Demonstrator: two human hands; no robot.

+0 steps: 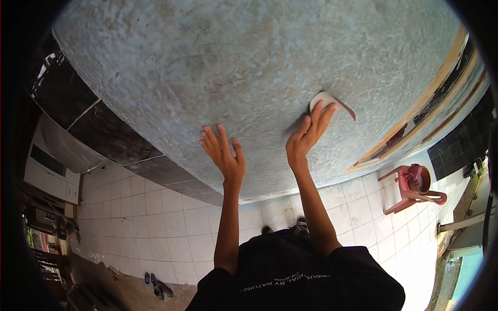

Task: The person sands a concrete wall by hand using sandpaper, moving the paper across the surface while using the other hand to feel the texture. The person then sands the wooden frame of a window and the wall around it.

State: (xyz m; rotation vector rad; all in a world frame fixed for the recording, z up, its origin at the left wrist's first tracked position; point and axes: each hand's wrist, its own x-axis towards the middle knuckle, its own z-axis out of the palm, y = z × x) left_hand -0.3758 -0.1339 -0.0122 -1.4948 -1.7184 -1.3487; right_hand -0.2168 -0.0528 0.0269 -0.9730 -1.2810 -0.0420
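A grey-blue, rough-surfaced wall (249, 67) fills the upper part of the head view. My left hand (224, 155) lies against it with fingers spread, holding nothing. To the right, my right hand (307, 136) presses a piece of sandpaper (322, 97) to the wall under its fingers. The sandpaper shows a pale back, and its right edge curls away, showing a reddish-brown side. Part of the sheet is hidden under the fingertips.
A wood-framed window (415, 114) is set in the wall at right. Below it, a pink plastic chair (397, 207) holds a bucket (424, 181) with a pink cloth. Dark tiles (114, 124) border the wall at left. Sandals (158, 287) lie beside the white tiled floor (171, 228).
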